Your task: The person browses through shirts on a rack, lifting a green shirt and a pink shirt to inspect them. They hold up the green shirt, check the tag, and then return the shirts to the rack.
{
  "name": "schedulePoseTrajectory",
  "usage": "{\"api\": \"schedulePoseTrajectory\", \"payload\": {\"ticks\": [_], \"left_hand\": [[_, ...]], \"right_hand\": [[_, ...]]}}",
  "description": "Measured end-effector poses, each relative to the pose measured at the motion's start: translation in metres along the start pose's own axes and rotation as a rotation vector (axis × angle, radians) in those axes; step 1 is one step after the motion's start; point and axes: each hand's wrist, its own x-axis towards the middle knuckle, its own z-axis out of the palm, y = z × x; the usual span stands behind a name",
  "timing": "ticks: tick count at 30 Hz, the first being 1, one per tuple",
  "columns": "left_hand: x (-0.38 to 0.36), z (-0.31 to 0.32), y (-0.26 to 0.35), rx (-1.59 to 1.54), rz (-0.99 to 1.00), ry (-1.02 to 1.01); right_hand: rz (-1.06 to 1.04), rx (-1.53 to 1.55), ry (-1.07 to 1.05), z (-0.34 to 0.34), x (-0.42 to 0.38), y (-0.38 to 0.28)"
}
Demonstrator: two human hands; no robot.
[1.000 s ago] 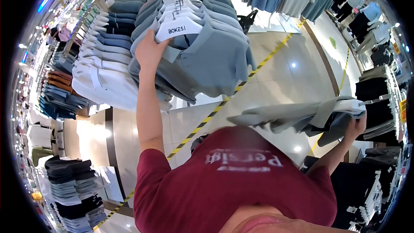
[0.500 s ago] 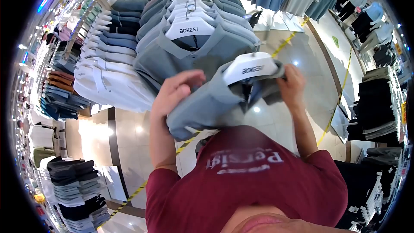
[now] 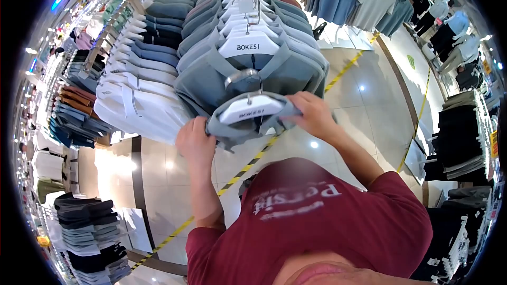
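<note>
Held shirt: the grey-blue shirt (image 3: 227,136) is in front of your chest, between your two hands and short of the rack end. The white BOKESI hanger (image 3: 251,110) shows in its collar opening.
Left grip: your left hand (image 3: 196,140) is closed at the shirt's left shoulder, fingers curled over the cloth. How firmly it pinches, you cannot tell from this view.
Right grip: your right hand (image 3: 312,116) is closed on the right shoulder, set slightly higher than the left. The thumb's exact contact is hidden.
Hanger hook: the metal hook (image 3: 260,82) stands up above the collar, off the rail. Part of the metal is blurred.
Rack ahead: the front hanging shirt (image 3: 198,91) faces you on its own white hanger (image 3: 248,46), with a close row behind. Whether it touches your held shirt, you cannot tell.
Left of rack: white shirts (image 3: 150,111) hang in a neighbouring row, near your left hand.
Floor: striped tape (image 3: 248,166) crosses the tiles beneath your hands.
Step in hand: judged as straightening the shirt's shoulders on its hanger, both hands working as a pair.
Next move calls for: level both shoulders, seat the cloth evenly over the hanger ends, and keep the hook clear of the front hanging shirt.
</note>
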Motion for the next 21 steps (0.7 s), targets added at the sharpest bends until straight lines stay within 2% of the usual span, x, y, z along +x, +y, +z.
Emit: {"api": "schedulePoseTrajectory", "payload": {"ticks": [1, 3, 4, 5, 7, 8, 10, 11, 13, 17, 19, 20, 21], "left_hand": [[-0.010, -0.001, -0.006, 0.000, -0.003, 0.000], [-0.034, -0.002, -0.023, -0.065, -0.021, -0.012], [-0.045, -0.002, -0.029, -0.065, -0.021, -0.018], [-0.056, -0.001, -0.035, -0.051, -0.039, 0.007], [-0.067, -0.008, -0.039, -0.036, -0.051, 0.020], [-0.068, -0.013, -0.038, -0.022, -0.039, 0.017], [-0.070, -0.019, -0.040, -0.008, -0.026, 0.016], [-0.071, -0.020, -0.042, -0.003, -0.018, 0.019], [-0.071, -0.022, -0.040, 0.002, -0.026, 0.026], [-0.076, -0.026, -0.040, -0.060, 0.006, 0.000], [-0.079, -0.027, -0.045, -0.082, 0.011, -0.018], [-0.081, -0.026, -0.048, -0.077, 0.012, -0.022], [-0.083, -0.025, -0.049, -0.074, 0.011, -0.028]], "right_hand": [[0.064, 0.205, -0.137, -0.003, 0.000, 0.000], [0.138, 0.728, -0.163, -0.010, 0.011, 0.013], [0.183, 0.866, -0.080, -0.011, 0.023, 0.007], [0.191, 0.869, -0.079, -0.011, 0.039, -0.001], [0.250, 0.621, -0.078, -0.003, 0.073, -0.012], [0.256, 0.626, -0.076, 0.015, 0.085, -0.004], [-0.070, 0.001, 0.079, 0.059, 0.100, 0.020], [-0.072, 0.000, 0.079, 0.068, 0.105, 0.019], [0.110, -0.159, -0.006, 0.080, 0.113, 0.015], [0.166, -0.259, -0.052, 0.089, 0.131, 0.009], [0.160, 0.014, 0.080, 0.083, 0.131, 0.010], [0.090, 0.065, 0.191, 0.080, 0.123, 0.008], [0.090, 0.061, 0.179, 0.078, 0.117, 0.001]]}}
